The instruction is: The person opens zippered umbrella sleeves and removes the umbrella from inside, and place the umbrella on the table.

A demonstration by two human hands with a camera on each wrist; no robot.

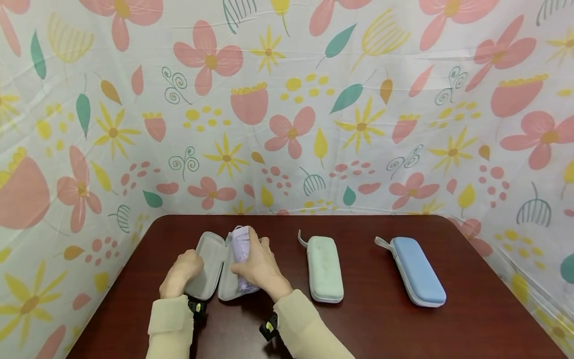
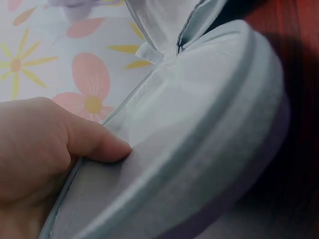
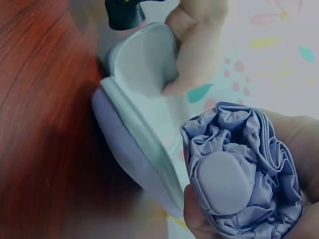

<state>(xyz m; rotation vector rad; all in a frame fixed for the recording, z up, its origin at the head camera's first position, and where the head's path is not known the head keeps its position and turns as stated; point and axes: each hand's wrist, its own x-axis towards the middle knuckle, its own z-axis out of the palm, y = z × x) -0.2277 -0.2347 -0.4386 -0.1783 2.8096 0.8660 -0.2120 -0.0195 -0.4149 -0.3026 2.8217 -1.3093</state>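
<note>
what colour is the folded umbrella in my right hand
Light purple; the umbrella shows best in the right wrist view.

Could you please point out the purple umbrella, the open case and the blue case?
Purple umbrella [image 3: 232, 180], right wrist view: its round end.
Open case [image 1: 212, 264], head view: left half's grey lining.
Blue case [image 1: 418, 269], head view: middle of its top.

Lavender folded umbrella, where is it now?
In the head view, left of centre: the lavender folded umbrella is in the right hand, over the right-hand half of the open case, left of the mint-green case.
</note>
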